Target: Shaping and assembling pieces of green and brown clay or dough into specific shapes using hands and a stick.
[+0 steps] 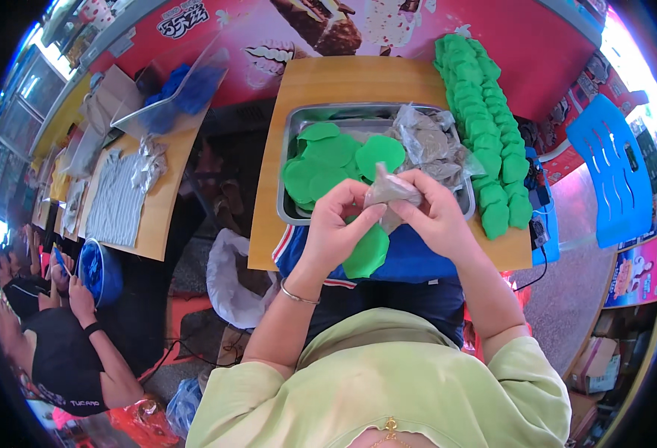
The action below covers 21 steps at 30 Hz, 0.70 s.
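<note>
Above the near edge of a metal tray (291, 215), my left hand (339, 224) and my right hand (440, 216) pinch a small crumpled beige, filmy piece (394, 188) between thumbs and fingers. It rises to a point at its top. A thin green disc (366, 250) hangs just below my left hand; whether my fingers hold it too is hidden. Inside the tray, flat green discs (330, 151) lie heaped on the left. Crumpled clear film with beige pieces (427, 145) fills the right side.
Long rows of ruffled green pieces (483, 123) line the wooden table's (358, 69) right edge. Blue cloth (418, 261) lies at its front. A blue plastic chair back (613, 170) stands right. At left, another person (63, 347) works beside a blue basin (101, 272).
</note>
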Available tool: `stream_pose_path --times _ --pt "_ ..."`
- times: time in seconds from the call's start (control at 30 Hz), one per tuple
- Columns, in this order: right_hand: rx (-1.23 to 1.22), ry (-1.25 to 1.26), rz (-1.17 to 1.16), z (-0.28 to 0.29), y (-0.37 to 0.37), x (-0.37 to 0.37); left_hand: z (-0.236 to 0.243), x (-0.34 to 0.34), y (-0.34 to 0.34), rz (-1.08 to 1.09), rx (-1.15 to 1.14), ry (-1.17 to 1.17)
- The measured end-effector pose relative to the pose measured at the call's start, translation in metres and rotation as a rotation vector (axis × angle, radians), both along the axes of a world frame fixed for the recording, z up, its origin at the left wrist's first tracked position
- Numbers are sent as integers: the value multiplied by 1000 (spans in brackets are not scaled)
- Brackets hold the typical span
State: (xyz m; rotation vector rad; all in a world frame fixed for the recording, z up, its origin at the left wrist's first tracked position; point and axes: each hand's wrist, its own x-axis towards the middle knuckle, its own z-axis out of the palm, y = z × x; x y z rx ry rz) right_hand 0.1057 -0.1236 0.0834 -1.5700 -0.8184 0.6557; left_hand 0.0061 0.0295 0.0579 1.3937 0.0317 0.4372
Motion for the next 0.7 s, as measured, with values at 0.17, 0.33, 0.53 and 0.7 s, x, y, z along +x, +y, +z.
stream_pose_path --times 0.17,0.33,0.53,0.7 --pt "34 -296 74 20 0 6 9 -5 10 -44 110 41" --pt "282 191 151 46 -9 16 15 -11 11 -193 -83 -47" --pt "-38 -351 9 55 -15 47 12 -3 15 -91 -75 48" --pt "-235 -1093 -165 48 -21 60 9 1 12 -166 -46 83"
